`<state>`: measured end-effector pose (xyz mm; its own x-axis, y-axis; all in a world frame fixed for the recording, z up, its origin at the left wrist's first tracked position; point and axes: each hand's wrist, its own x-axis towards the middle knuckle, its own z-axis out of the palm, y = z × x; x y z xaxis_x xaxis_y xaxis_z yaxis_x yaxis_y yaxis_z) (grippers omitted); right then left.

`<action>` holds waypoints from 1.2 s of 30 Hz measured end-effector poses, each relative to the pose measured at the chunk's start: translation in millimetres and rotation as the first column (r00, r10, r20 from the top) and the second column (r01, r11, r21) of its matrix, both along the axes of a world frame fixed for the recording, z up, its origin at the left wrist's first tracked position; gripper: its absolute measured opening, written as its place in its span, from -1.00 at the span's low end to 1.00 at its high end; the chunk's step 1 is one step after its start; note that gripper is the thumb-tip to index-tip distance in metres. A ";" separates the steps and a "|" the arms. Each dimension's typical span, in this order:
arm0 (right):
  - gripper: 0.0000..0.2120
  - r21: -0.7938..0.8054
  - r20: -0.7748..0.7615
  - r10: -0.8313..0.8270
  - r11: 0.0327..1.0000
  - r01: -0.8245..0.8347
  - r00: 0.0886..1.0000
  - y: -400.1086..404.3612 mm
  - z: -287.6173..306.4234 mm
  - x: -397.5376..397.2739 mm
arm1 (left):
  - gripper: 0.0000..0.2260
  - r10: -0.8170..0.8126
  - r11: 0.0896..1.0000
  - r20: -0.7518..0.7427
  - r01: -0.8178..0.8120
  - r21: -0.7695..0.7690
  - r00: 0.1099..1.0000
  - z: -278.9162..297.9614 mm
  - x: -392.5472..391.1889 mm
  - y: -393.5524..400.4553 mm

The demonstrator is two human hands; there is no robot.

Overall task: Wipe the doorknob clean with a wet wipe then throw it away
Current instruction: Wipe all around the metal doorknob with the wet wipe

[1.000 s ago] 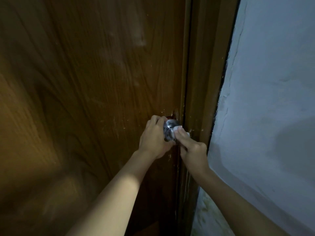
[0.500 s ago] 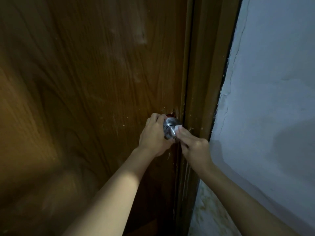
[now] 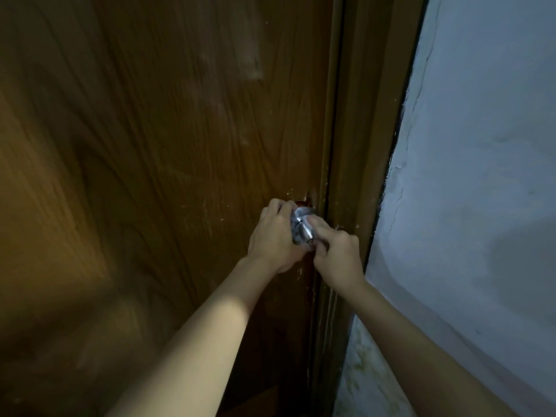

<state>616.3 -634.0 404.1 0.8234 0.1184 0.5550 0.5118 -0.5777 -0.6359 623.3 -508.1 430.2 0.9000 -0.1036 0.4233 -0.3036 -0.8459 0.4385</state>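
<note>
Head view, left hand (image 3: 272,236) grip curled round doorknob (image 3: 301,226), right hand (image 3: 337,254) curled against it.

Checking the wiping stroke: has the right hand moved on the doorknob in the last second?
Yes. The right hand has slid left across the doorknob, away from the door frame.

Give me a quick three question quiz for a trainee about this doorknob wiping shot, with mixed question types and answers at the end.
1. True or false: the left hand grips the doorknob from its left side.
2. Which surface lies right of the door frame? A) a window B) a pale wall C) a mirror
3. Fill in: the right hand has its fingers on the knob's ____ side.

Key: 1 true. 2 B. 3 right. The wipe itself is hidden under the fingers in this view.
</note>
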 end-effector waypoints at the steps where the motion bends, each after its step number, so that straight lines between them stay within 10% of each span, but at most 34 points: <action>1: -0.59 0.060 -0.058 -0.030 0.998 0.034 0.998 0.0 -1.6 -0.3 | -0.38 0.002 1.000 -0.001 -0.002 0.004 1.000 0.3 0.0 -0.1; 6: -0.67 0.655 -0.429 0.211 0.742 0.141 0.878 3.1 -7.2 -4.2 | -0.38 0.009 1.000 0.002 -0.009 0.018 1.000 2.0 -0.5 0.3; 10: -0.80 0.827 -0.524 0.448 0.471 0.307 0.724 -3.8 -10.1 -17.4 | -0.33 -0.011 1.000 -0.021 0.011 -0.003 1.000 1.9 -2.1 3.8; 20: -0.92 0.674 -0.399 0.325 0.738 0.034 0.857 -14.4 -8.2 -36.6 | -0.75 -0.120 0.929 0.243 0.195 -0.313 0.962 -31.3 -55.6 -4.9; 28: -0.75 0.759 -0.322 0.703 0.592 -0.271 0.634 -14.7 10.7 -28.8 | -0.76 -0.090 0.912 0.345 0.217 -0.348 0.934 -23.5 -56.4 6.5; 32: -0.76 0.513 -0.322 0.246 0.857 -0.050 0.914 -11.6 22.6 -16.6 | -0.81 0.081 0.908 0.396 0.097 -0.409 0.915 -11.2 -40.4 11.1; 36: -0.72 0.229 -0.163 -0.016 0.972 0.053 0.986 -9.4 20.5 -7.0 | -0.83 0.056 0.933 0.368 0.083 -0.351 0.928 -5.6 -29.0 2.9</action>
<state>609.3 -643.4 424.7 0.9045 -0.0278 0.4255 0.3756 -0.4204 -0.8259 594.3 -505.2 424.6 0.6728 0.1046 0.7324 -0.5112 -0.6499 0.5624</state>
